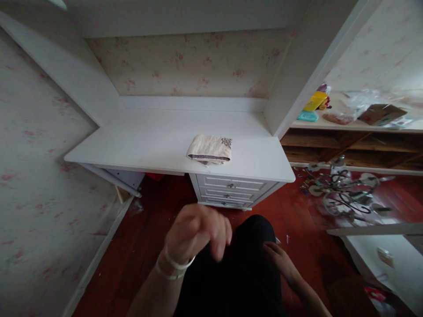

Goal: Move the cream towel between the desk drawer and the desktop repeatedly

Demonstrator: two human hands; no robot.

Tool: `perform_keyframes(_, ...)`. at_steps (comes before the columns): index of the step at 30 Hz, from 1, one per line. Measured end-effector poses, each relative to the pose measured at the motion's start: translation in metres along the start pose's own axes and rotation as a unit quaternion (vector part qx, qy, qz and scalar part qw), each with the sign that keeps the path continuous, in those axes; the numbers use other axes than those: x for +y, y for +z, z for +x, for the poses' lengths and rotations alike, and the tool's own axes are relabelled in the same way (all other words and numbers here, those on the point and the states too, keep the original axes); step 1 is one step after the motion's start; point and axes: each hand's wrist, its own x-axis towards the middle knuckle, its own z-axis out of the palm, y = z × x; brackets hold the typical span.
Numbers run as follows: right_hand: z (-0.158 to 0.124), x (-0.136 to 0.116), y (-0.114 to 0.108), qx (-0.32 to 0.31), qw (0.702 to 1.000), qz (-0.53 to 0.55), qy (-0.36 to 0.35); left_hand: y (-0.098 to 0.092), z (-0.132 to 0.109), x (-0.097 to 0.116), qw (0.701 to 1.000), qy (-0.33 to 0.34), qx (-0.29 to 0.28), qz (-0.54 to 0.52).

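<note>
A folded beige towel [210,149] with a small dark pattern lies on the white desk [139,143], above its drawers [231,193]. My left hand [196,233] hangs in front of my body, well short of the desk, fingers loosely curled downward and holding nothing I can see; two white bangles ring its wrist. My right hand [279,259] rests low against my dark clothing, fingers bent, nothing visible in it. Both hands are far from the towel.
Flowered wallpaper covers the left wall [33,176] and the back of the desk alcove. Right of the desk a shelf [353,125] carries bags, a box and a yellow item. A metal light fitting [343,193] lies on the red wood floor. A white cabinet corner [386,251] juts in at right.
</note>
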Motion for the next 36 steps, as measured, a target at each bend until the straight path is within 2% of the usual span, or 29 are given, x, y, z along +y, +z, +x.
perform_keyframes(3,-0.004,0.004,0.016,0.002,0.999,-0.049,-0.010,0.018,0.027,-0.017,0.998,-0.002,-0.059,-0.009)
perform_keyframes(5,-0.008,0.015,0.025,0.017,0.996,-0.079,-0.026,0.029,0.055,-0.037,0.996,-0.015,-0.080,0.045)
perform_keyframes(7,-0.011,0.025,0.032,0.044,0.993,-0.100,-0.042,0.038,0.086,-0.060,0.982,-0.012,-0.057,0.179)
perform_keyframes(9,-0.014,0.033,0.034,0.063,0.991,-0.107,-0.047,0.046,0.112,-0.081,0.942,-0.005,-0.030,0.334)
perform_keyframes(14,-0.022,0.032,0.030,0.048,0.995,-0.084,-0.037,0.059,0.153,-0.109,0.921,-0.023,-0.046,0.387)
perform_keyframes(16,-0.028,0.020,0.032,0.038,0.995,-0.077,-0.042,0.063,0.161,-0.114,0.916,-0.025,-0.056,0.397)
perform_keyframes(18,-0.033,-0.005,0.038,0.039,0.992,-0.074,-0.095,0.067,0.164,-0.119,0.913,-0.028,-0.054,0.404)
perform_keyframes(23,-0.026,-0.112,0.058,0.065,0.948,-0.050,-0.307,0.068,0.158,-0.125,0.910,-0.025,-0.043,0.411)
perform_keyframes(24,-0.021,-0.134,0.062,0.040,0.945,-0.035,-0.324,0.068,0.156,-0.125,0.910,-0.022,-0.045,0.411)
perform_keyframes(27,-0.006,-0.180,0.075,-0.131,0.950,-0.011,-0.282,0.065,0.154,-0.123,0.908,-0.012,-0.054,0.415)
perform_keyframes(30,0.001,-0.194,0.091,-0.259,0.937,0.080,-0.222,0.063,0.157,-0.119,0.903,-0.016,-0.057,0.426)
perform_keyframes(32,-0.002,-0.192,0.099,-0.291,0.930,0.150,-0.170,0.063,0.157,-0.116,0.899,-0.020,-0.056,0.435)
perform_keyframes(36,-0.020,-0.185,0.108,-0.308,0.922,0.222,-0.076,0.062,0.145,-0.111,0.892,-0.018,-0.049,0.449)
